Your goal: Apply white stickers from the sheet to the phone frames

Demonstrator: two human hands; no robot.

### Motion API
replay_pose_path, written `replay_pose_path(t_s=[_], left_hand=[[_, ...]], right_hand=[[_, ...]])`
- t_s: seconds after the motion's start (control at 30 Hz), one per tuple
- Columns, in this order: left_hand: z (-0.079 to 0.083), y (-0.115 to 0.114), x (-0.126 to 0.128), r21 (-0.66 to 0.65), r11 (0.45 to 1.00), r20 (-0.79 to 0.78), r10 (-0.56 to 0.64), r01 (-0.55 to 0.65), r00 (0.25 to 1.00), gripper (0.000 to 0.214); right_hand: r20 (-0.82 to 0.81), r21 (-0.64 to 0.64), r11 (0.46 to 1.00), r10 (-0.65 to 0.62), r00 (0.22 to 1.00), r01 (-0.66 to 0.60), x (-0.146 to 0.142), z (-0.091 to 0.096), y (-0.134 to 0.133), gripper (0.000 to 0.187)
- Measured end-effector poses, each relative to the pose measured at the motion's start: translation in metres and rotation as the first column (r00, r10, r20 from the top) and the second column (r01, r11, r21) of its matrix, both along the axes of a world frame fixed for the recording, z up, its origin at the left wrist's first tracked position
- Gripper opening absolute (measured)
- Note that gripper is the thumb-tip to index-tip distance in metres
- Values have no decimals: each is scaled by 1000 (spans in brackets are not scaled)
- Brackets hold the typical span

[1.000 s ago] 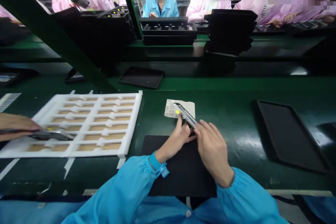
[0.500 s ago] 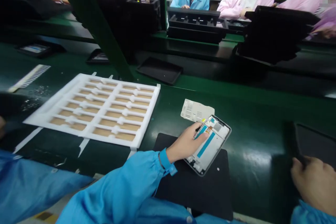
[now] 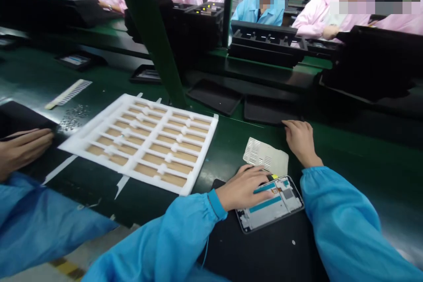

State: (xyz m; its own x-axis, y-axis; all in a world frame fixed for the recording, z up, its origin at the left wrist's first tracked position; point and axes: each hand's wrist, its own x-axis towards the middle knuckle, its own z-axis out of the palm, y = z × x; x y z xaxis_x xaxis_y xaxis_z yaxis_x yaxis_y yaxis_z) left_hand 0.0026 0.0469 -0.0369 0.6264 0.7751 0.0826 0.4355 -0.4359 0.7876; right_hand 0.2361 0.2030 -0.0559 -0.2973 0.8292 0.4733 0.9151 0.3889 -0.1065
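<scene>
A phone mid-frame [image 3: 264,218], silvery with blue strips and an open inner face, lies tilted to the right on a black mat [image 3: 264,255]. My left hand [image 3: 246,187] is closed on its far edge, thumb across the inner face and fingers along the outside. Farther off, my right hand [image 3: 300,139] holds the near right corner of a shallow black tray [image 3: 271,110], its fingertips partly hidden. Just beyond the phone lies a pale sticker sheet [image 3: 264,154] with rows of slots and a yellow spot.
A white foam tray [image 3: 139,141] with brown-bottomed slots lies left. Another black tray [image 3: 214,96] sits beside the held one. A green post [image 3: 155,39] rises behind. A co-worker's hand [image 3: 26,150] is at far left, near small loose parts [image 3: 74,116]. People work across the bench.
My right hand has carried the black tray from the right edge to beside the other tray. My left hand has lowered and turned the phone mid-frame onto the mat. The view has shifted.
</scene>
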Motion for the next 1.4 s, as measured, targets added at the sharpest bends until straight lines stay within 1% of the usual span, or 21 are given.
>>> replay_pose_path(t_s=[0.03,0.1,0.23,0.33,0.43,0.5,0.63,0.83,0.93,1.03,1.1,1.17,1.23,1.3,1.37,1.4], left_hand=[[-3,0,0,11,1000,-10,-4,4,1000,28],[-8,1,-1,22,1000,-57,-16,17,998,30],[-11,1,-1,61,997,-154,-39,49,987,33],[-11,1,0,87,995,-201,-30,48,979,33],[-11,1,1,110,993,-239,-21,49,971,33],[-11,0,1,117,992,-254,-17,48,967,33],[-11,-1,2,110,993,-260,-15,46,965,34],[-11,0,2,121,992,-251,-16,48,968,31],[-11,0,3,117,992,-252,-22,53,967,29],[-10,0,3,99,994,-250,-27,53,968,30],[-9,-1,3,80,996,-249,-24,46,968,31],[-8,-1,2,64,997,-245,-26,43,969,30],[-8,-1,2,45,998,-241,-35,48,970,29],[-9,-1,2,35,998,-239,-36,46,970,28],[-9,-1,3,45,998,-243,-21,33,970,27],[-8,-1,3,58,998,-243,-7,22,970,27]], right_hand=[[-24,-11,1000,27,999,-27,-8,-1,1,35],[-77,-39,997,68,995,-71,-17,1,-6,33],[-155,-146,978,128,980,-151,-18,11,-44,25],[-164,-261,943,168,972,-207,-19,17,-72,19],[-157,-344,910,188,969,-233,-25,16,-88,18],[-146,-369,902,180,973,-223,-29,13,-91,18],[-115,-388,902,155,981,-188,-33,9,-89,18],[-88,-395,900,160,983,-182,-39,12,-90,15],[-156,-390,897,161,975,-211,-41,10,-89,13],[-287,-381,894,127,950,-234,-39,4,-86,11],[-402,-364,902,74,913,-233,-37,-2,-83,11],[-530,-336,920,-7,848,-202,-36,-4,-80,14],[-654,-315,937,-99,750,-152,-36,-2,-78,21],[-760,-319,938,-168,628,-135,-37,5,-79,28],[-833,-333,926,-202,515,-176,-37,15,-84,33],[-857,-340,917,-211,470,-209,-37,21,-89,35]])
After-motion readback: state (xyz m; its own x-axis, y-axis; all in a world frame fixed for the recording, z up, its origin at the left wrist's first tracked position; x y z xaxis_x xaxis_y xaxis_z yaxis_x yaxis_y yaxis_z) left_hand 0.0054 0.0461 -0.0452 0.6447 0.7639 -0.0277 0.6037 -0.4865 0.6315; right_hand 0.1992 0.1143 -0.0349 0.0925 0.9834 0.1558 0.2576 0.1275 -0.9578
